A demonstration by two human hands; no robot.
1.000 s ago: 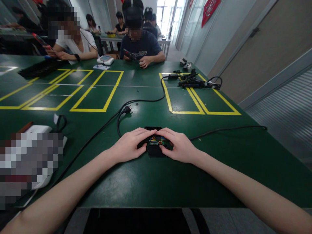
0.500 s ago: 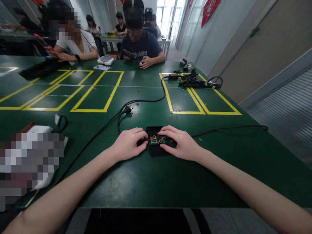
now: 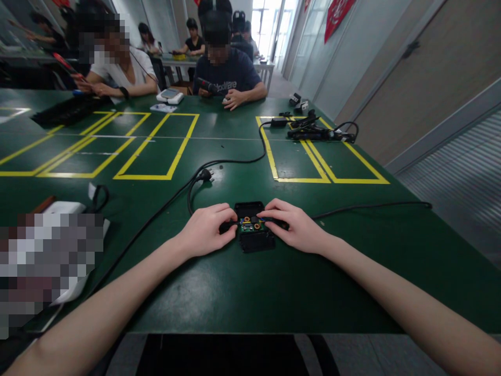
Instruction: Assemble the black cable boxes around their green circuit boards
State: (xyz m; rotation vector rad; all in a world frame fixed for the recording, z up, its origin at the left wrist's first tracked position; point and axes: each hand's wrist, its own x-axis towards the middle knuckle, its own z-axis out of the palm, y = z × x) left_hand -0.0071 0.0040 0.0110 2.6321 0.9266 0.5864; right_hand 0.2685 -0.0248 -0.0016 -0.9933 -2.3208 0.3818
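Note:
A small green circuit board (image 3: 248, 225) with two copper-coloured coils lies between my hands. Behind and in front of it are the two black halves of an opened plastic case, the rear half (image 3: 249, 207) and the front half (image 3: 257, 242). At the board's left end, my left hand (image 3: 209, 228) is closed around a black power cord (image 3: 229, 226). From the right, my right hand (image 3: 295, 226) pinches another black cable (image 3: 274, 221) where its thin coloured wires meet the board. Part of each cable is hidden by the fingers.
A black plug (image 3: 205, 176) and long cord lie beyond my left hand. Yellow tape (image 3: 182, 146) marks rectangles on the green table (image 3: 219, 297). Bundled black cables and adapters (image 3: 313, 133) sit at the far right. Across the table, two people hold tools; a white device (image 3: 169, 97) lies between them.
My right hand has drawn back from over the board, its fingers closing on the right-hand cable. More of the case halves shows. My left hand has hardly moved.

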